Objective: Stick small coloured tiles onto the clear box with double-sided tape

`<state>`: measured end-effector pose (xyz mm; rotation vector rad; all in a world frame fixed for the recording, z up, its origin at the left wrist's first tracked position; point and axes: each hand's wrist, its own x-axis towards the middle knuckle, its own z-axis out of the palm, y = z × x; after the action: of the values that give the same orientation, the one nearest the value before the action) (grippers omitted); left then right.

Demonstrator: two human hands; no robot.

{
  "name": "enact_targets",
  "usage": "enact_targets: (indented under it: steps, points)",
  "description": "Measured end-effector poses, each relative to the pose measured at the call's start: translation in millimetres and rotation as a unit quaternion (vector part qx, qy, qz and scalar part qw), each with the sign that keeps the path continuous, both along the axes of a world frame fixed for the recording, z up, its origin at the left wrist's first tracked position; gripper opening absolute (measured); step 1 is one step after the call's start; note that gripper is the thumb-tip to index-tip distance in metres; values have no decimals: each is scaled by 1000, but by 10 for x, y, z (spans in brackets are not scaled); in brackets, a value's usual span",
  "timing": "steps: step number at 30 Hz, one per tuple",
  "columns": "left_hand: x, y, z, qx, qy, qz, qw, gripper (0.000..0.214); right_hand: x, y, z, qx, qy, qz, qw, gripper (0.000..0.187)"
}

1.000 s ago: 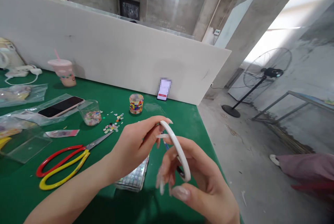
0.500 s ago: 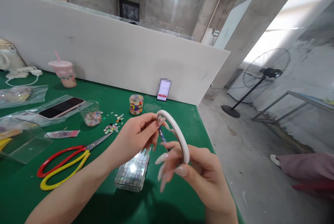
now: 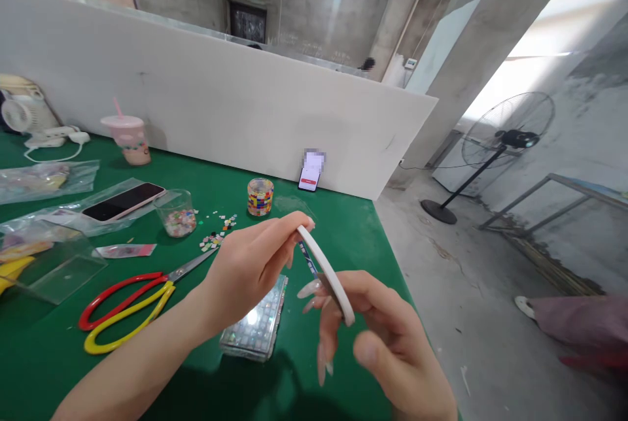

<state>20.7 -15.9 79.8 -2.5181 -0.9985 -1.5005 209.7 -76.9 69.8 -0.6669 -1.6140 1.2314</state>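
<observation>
A narrow white roll of tape (image 3: 328,265) is tilted between my two hands above the green table. Blue and white print shows on the inside of its ring. At the roll's upper end, my left hand (image 3: 258,264) pinches the rim with fingers and thumb. My right hand (image 3: 380,336) has its fingers curled around the lower end, while the thumb stands off the tape. Beneath my hands lies a clear, shiny box (image 3: 255,326) of small square pieces, partly covered by my left hand. Scissors (image 3: 130,300) with red and yellow handles lie beside my left forearm.
A jar of coloured tiles (image 3: 260,197) and a propped phone (image 3: 309,172) stand ahead. Left are a plastic cup of beads (image 3: 179,217), loose sequins (image 3: 216,235), another phone (image 3: 123,202) and a pink tumbler (image 3: 130,140). A white partition (image 3: 235,107) closes off the back.
My right thumb has come off the tape roll, and the roll's lower end has dropped a little. My left hand has turned over the upper end. The view has shifted slightly.
</observation>
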Motion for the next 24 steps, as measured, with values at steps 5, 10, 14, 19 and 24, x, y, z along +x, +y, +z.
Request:
enact_targets:
  steps: [5,10,14,19,24]
  points:
    - [-9,-47,-2,53,17,20,998,33,-33,9,-38,-4,35,-28,999,23]
    - [11,36,-93,142,48,-18,989,31,-88,30,-12,-22,58,-1,998,32]
    - [44,110,-113,75,15,32,997,24,-101,63,51,-19,36,0,999,28]
    - [28,50,20,-185,-27,-3,982,22,-63,66,73,14,9,14,1000,28]
    - [-19,26,8,-181,8,-48,982,34,-57,72,3,-4,32,8,999,26]
